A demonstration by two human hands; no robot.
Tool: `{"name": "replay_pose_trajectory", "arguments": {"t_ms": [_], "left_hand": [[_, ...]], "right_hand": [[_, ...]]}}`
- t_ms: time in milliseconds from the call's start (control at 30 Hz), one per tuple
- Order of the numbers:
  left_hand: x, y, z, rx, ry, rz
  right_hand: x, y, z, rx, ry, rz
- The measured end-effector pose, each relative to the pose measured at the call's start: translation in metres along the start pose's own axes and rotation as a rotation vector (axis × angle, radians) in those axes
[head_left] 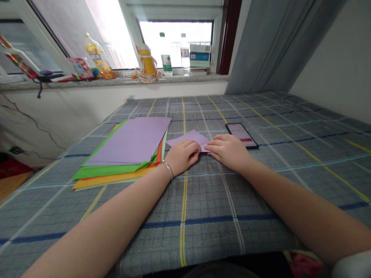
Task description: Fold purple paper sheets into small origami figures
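A folded piece of purple paper (193,136) lies on the checked cloth, its pointed corners showing at the far side and the left. My left hand (183,156), with a bracelet at the wrist, has its fingers curled onto the near edge of this paper. From the other side, my right hand (228,150) presses its fingers together on the paper's right part. The fingertips of both hands almost meet, and they cover the near edge. Just beyond my right hand lies a phone (246,139) with its screen lit.
Left of my hands is a stack of coloured sheets (130,141), purple on top. The checked cloth (203,200) covers the surface. On the windowsill (116,83) stand a yellow cup (147,63), several bottles and a pile of boxes (199,58). A grey curtain (266,46) hangs at right.
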State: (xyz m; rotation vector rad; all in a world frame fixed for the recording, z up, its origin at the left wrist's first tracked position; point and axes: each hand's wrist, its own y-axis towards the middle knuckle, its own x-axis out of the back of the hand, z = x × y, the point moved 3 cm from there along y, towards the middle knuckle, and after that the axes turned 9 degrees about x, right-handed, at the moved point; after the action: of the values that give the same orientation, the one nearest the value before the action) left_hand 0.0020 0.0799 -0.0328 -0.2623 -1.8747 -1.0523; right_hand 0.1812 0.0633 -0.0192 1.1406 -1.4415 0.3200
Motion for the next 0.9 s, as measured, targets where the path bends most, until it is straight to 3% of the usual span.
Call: {"name": "replay_pose_trajectory", "arguments": {"t_ms": [200,633,900], "left_hand": [[0.001,-0.001,-0.010,-0.148,0.235,-0.044],[0.007,0.001,-0.003,-0.035,0.289,-0.060],[0.014,-0.001,-0.001,-0.097,0.279,-0.060]], "right_hand": [[-0.008,0.009,0.014,0.038,-0.070,0.068],[-0.011,-0.004,-0.005,-0.011,0.000,-0.013],[-0.009,-0.007,-0.013,-0.034,0.074,0.004]]}}
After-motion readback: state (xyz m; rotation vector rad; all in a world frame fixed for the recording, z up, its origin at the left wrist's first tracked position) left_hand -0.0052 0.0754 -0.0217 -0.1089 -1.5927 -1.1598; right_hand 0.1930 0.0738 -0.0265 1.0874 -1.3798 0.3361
